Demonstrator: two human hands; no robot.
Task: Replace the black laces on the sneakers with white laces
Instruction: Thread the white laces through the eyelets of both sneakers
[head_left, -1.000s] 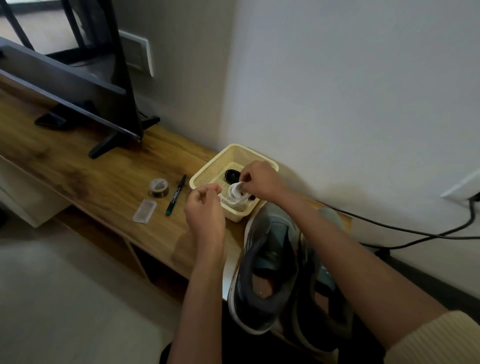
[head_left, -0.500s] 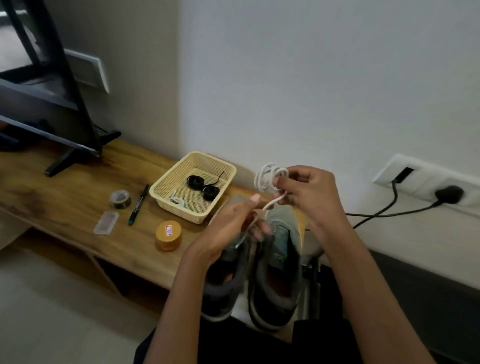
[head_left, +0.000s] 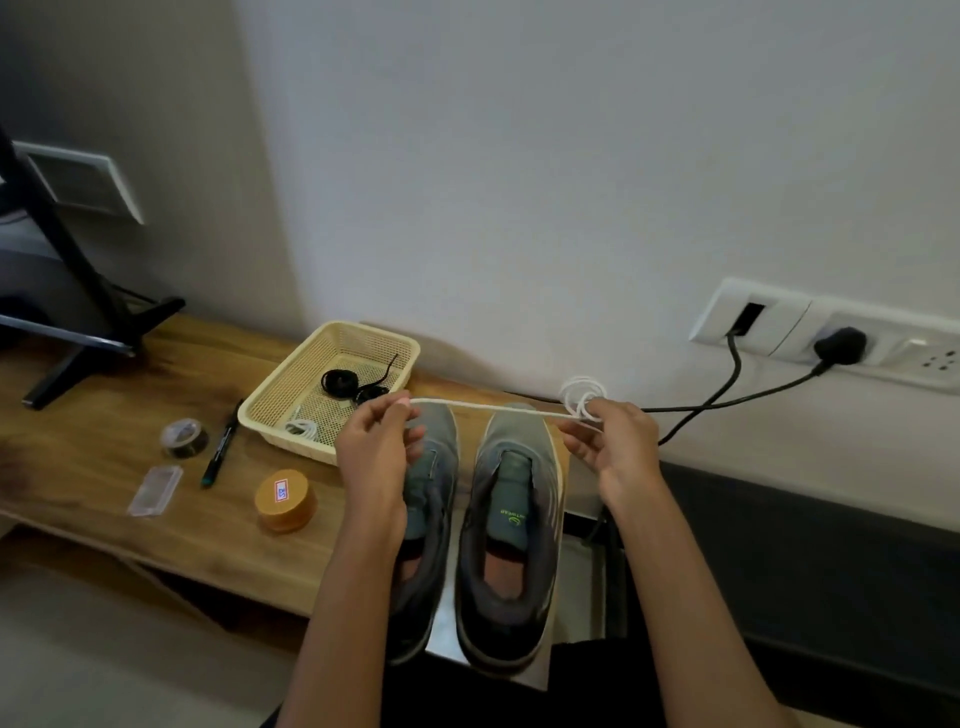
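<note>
Two grey sneakers without laces stand side by side, toes to the wall: the left sneaker (head_left: 431, 499) is partly behind my left arm, the right sneaker (head_left: 511, 525) is in full view. A white lace (head_left: 483, 408) stretches taut above their toes. My left hand (head_left: 376, 441) pinches its free end. My right hand (head_left: 613, 441) holds the coiled rest of it (head_left: 582, 397). In the cream basket (head_left: 270, 400) lie two coiled black laces (head_left: 343, 383) and a second white lace (head_left: 302, 428).
On the wooden bench (head_left: 104, 467) lie a tape roll (head_left: 184, 438), a marker (head_left: 221, 449), a clear small box (head_left: 155, 489) and an orange round tin (head_left: 284, 500). A black stand (head_left: 78, 312) is at the left. Cables run from the wall sockets (head_left: 831, 332) at the right.
My right hand lifted a coiled white lace out of the basket and carried it over the sneakers. My hands then moved apart, drawing a length of lace out straight.
</note>
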